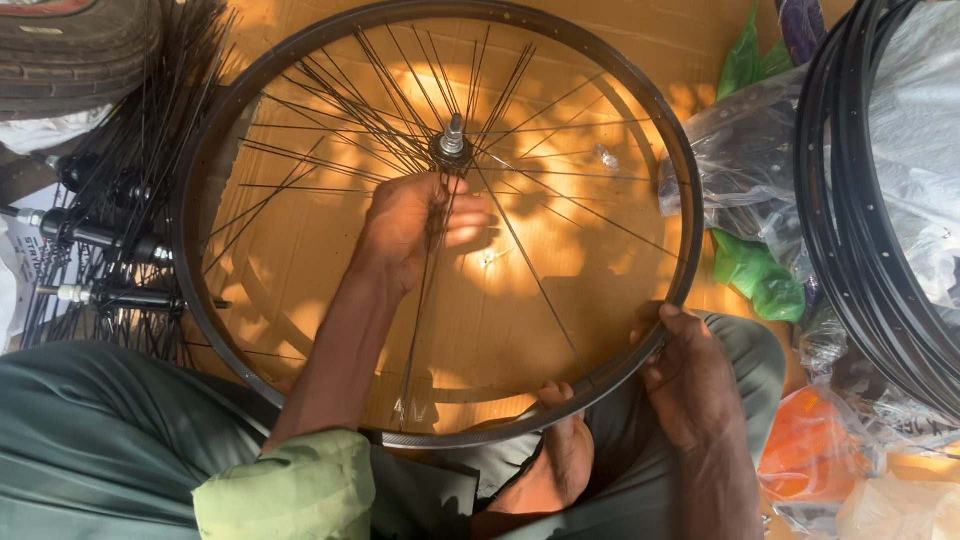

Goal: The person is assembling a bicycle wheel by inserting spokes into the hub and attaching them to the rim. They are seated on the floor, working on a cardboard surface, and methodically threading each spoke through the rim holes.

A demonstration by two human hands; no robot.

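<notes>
A black bicycle wheel rim (200, 150) lies flat in front of me on a wooden floor, with thin black spokes (560, 200) running to a metal hub (452, 140) at its middle. My left hand (415, 225) reaches inside the rim just below the hub, its fingers closed around a spoke. At the rim's near right edge my right hand (690, 375) grips the rim from outside. A bare foot (555, 460) rests under the near edge of the rim.
A bundle of loose spokes and hubs (110, 230) lies at the left. Stacked black rims (860, 230) and clear and green plastic bags (755, 275) crowd the right. An orange bag (810, 445) sits near right. A tyre (70, 50) lies at the top left.
</notes>
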